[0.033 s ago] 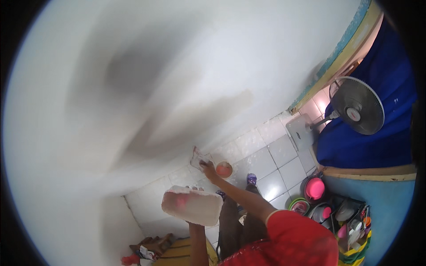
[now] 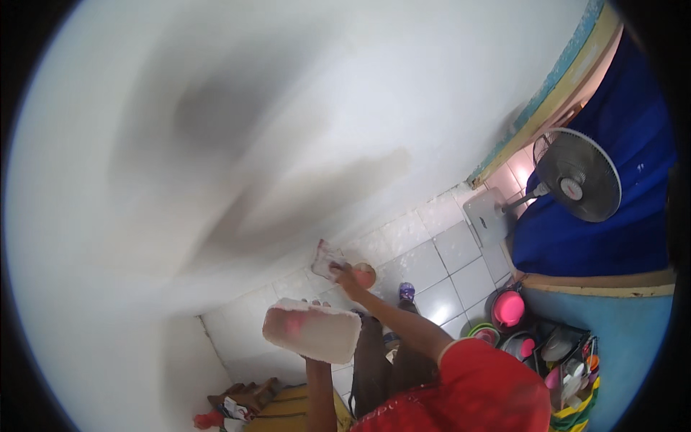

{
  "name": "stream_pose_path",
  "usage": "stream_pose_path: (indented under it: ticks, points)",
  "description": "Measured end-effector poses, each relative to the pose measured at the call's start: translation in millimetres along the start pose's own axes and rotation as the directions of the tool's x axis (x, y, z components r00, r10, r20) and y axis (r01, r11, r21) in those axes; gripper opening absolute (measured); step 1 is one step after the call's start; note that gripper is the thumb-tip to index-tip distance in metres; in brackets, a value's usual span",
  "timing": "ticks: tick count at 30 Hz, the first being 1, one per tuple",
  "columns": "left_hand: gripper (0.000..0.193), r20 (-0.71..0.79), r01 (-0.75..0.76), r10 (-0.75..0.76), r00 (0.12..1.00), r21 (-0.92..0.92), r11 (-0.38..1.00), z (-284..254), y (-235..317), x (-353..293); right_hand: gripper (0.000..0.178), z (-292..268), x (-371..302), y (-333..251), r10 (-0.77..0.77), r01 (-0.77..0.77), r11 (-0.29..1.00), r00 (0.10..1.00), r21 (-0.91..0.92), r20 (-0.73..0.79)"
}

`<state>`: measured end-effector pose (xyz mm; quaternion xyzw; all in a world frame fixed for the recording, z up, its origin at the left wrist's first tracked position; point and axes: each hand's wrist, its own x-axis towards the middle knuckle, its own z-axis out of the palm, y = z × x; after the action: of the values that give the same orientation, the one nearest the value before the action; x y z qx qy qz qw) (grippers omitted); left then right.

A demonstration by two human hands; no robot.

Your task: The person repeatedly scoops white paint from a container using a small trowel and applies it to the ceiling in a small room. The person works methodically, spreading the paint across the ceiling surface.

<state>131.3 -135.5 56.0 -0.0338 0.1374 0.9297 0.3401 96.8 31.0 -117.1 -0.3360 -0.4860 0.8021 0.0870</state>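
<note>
My left hand (image 2: 317,303) supports an oblong white tub (image 2: 320,335) from below, its fingertips showing past the far rim. Pink smears mark the inside of the tub at its left. Farther out, my right hand (image 2: 344,275) grips a thin, whitish, crumpled-looking piece (image 2: 325,258) with reddish edges; its exact kind is unclear. Whether this piece touches the white wall (image 2: 302,173) cannot be told. Just beyond my right hand, a round container (image 2: 365,276) with pinkish contents is on the tiled floor, partly covered by the hand.
A standing fan (image 2: 576,176) is at the right by a blue curtain (image 2: 619,194). Pink and grey kitchenware (image 2: 508,309) and a dish rack (image 2: 568,353) stand at the lower right. Wood pieces (image 2: 248,396) lie at the lower left. My shoe (image 2: 407,291) is on the tiles.
My right hand and the whitish piece have shifted slightly to the right, and the hand now covers part of the round container. The tub has barely moved.
</note>
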Motion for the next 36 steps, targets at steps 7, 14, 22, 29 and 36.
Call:
stream_pose_path:
  ticks: [7,14,22,29,36]
  points:
    - [0.067,0.134,-0.027,0.034,0.99,-0.053,0.998,18.9,-36.4,35.3,0.032,-133.7,-96.3,-220.3,-0.028,0.031,0.999,0.997,-0.041,0.077]
    - [0.068,0.138,-0.34,0.312,0.94,0.316,0.886,54.7,-74.9,64.0,0.017,-107.1,-228.6,-402.3,-0.109,0.224,0.86,0.959,-0.46,0.262]
    - [0.062,0.357,-0.459,0.292,0.887,0.63,0.626,113.8,-92.7,78.3,0.038,-33.5,-248.5,-411.9,-0.317,0.822,0.188,0.568,-0.537,0.759]
    - [0.066,0.356,-0.604,0.5,0.789,0.595,0.531,150.9,-82.0,74.2,0.034,-19.5,-218.8,-393.3,-0.23,0.86,0.337,0.469,-0.382,0.853]
    - [0.041,0.287,-0.512,0.619,0.731,0.83,0.22,125.3,-82.8,67.7,0.059,-33.8,-201.8,-382.9,-0.029,0.819,0.24,0.542,-0.521,0.84]
